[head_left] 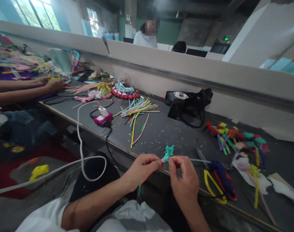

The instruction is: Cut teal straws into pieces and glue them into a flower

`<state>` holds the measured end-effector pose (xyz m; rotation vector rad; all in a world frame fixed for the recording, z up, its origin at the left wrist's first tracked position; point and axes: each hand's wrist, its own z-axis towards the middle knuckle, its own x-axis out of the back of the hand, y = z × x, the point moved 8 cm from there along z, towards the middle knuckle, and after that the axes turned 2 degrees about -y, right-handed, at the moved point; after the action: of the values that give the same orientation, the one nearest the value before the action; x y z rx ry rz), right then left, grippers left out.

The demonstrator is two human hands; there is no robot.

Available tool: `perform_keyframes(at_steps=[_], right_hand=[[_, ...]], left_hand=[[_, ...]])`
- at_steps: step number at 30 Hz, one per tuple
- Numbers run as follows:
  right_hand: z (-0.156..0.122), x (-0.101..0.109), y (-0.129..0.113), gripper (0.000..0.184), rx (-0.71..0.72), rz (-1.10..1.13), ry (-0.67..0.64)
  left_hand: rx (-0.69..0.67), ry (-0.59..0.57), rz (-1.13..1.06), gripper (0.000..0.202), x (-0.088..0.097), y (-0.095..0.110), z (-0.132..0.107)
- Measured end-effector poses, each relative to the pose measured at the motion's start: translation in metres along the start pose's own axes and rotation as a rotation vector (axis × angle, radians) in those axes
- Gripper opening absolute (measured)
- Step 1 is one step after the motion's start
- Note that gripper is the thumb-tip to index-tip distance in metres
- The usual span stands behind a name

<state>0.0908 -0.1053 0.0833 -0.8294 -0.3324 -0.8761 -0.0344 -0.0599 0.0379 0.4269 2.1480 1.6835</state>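
My left hand (144,167) is closed, its thumb and fingertips pinching a thin pink stem topped with a teal flower-like tuft (166,157). Right beside the tuft, my right hand (184,175) has its thumb and forefinger pinched together; whatever lies between those fingertips is too small to make out. A heap of teal snippets (170,149) rests on the dark table (158,129) just beyond both hands. To the right of my right hand lies a pair of scissors (202,157), blades showing, partly covered by dark blue material.
Several coloured craft stems (139,108) lie mid-table. A purple power block (103,118) with a white plug sits left, and a white cable (79,138) loops over the table edge. A black bag (189,106) and colourful fuzzy flowers (233,133) are right. A co-worker's hands (51,84) work at left.
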Motion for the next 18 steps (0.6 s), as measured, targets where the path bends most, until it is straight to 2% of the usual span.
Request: perform_keyframes(at_steps=[6, 10, 15, 18], right_hand=[[-0.001, 0.000, -0.002, 0.006, 0.043, -0.019, 0.008], [-0.001, 0.007, -0.006, 0.018, 0.049, -0.035, 0.010], [-0.002, 0.034, 0.002, 0.020, -0.049, -0.151, 0.121], [-0.006, 0.055, 0.026, 0.026, -0.119, -0.317, 0.214]], left_hand=[[0.002, -0.001, 0.004, 0.029, 0.002, -0.004, 0.002], [0.013, -0.054, -0.094, 0.030, 0.002, -0.010, 0.003], [0.020, -0.112, -0.188, 0.028, 0.001, -0.013, 0.004], [0.001, -0.112, -0.261, 0.021, 0.004, -0.013, 0.004]])
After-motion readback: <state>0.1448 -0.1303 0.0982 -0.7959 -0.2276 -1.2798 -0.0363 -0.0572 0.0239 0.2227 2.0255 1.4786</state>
